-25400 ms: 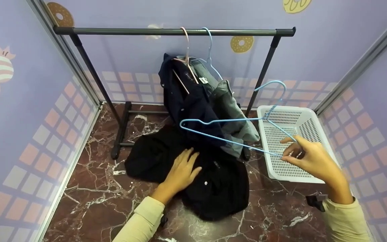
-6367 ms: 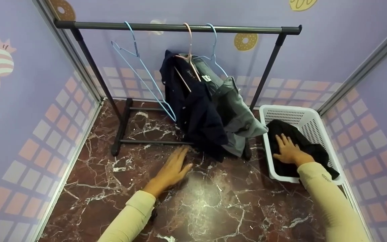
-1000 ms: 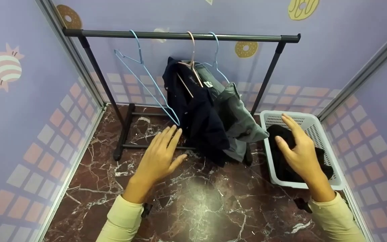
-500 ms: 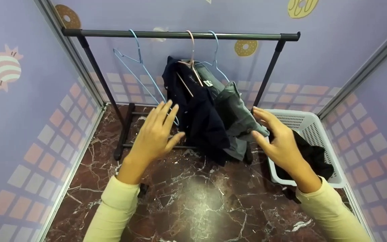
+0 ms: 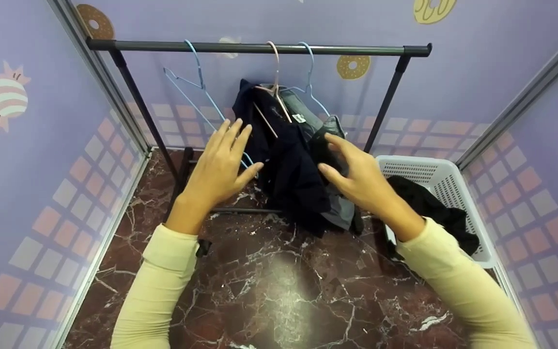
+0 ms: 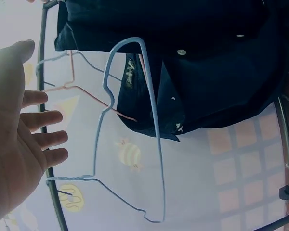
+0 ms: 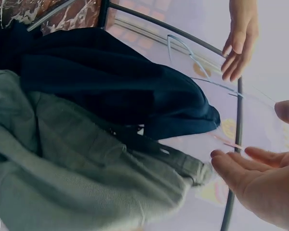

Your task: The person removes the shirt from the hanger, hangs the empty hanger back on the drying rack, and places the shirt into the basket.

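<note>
My left hand point(image 5: 218, 167), fingers straight and holding nothing, is raised in front of the bare blue hanger point(image 5: 182, 89) on the rail. In the left wrist view that hanger point(image 6: 156, 120) hangs apart from the fingers. My right hand point(image 5: 364, 179) is also empty, its fingers loosely extended, and overlaps the grey garment point(image 5: 342, 213) in the head view. Between the hands a navy button garment point(image 5: 291, 165) hangs on a pink hanger point(image 5: 276, 68). Behind it a second blue hanger point(image 5: 311, 72) carries the grey garment, whose edge point(image 7: 197, 171) lies close to my right fingertips.
A dark clothes rack with a top rail point(image 5: 162, 46) stands against the patterned wall point(image 5: 458, 82). At right, a white perforated basket point(image 5: 453, 167) holds a crumpled black garment point(image 5: 446, 218). The marbled floor point(image 5: 279, 295) lies in front.
Earlier the black garment went from floor to basket, and the blue hanger from my right hand to the rail. Lately my right hand has moved left from the basket; my left has risen.
</note>
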The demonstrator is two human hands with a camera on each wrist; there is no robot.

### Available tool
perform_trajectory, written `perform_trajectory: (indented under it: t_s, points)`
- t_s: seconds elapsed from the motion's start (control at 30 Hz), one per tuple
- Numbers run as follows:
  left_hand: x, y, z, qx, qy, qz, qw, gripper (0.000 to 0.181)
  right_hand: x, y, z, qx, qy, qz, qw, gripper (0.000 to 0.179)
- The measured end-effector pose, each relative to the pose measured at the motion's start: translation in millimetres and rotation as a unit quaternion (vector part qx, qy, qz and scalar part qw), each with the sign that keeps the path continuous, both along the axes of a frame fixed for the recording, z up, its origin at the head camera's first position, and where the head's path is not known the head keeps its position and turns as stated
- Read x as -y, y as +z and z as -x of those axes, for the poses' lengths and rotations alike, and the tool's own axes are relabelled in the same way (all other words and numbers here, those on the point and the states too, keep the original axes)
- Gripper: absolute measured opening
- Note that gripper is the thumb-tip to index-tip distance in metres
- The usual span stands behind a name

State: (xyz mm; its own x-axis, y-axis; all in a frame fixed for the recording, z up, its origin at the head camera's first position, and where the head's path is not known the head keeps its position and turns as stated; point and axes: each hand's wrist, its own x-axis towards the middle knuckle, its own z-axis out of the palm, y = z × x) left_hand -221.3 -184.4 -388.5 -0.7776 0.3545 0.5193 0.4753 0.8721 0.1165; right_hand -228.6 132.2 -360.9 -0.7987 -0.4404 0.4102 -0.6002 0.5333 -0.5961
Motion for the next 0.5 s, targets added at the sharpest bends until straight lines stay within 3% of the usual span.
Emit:
perform_trajectory:
  t_s: [0.2, 0.37, 0.5]
  points:
    - [4.0, -3.5, 12.5, 0.01, 0.014, -0.009, 0.9998, 0.076, 27.2, -1.8, 20.1, 0.057, -0.033, -0.017, 0.9977, 0.068]
    - [1.6, -10.0, 21.3, 0.018, 0.024, -0.028, 0.9992, 0.075, 44.8, -16.1, 41.0, 0.032, -0.049, -0.033, 0.9977, 0.075]
    - [-0.7, -14.1, 24.4, 0.026, 0.028, -0.036, 0.9986, 0.073, 54.6, -30.4, 48.6, 0.018, -0.043, -0.034, 0.9983, 0.073]
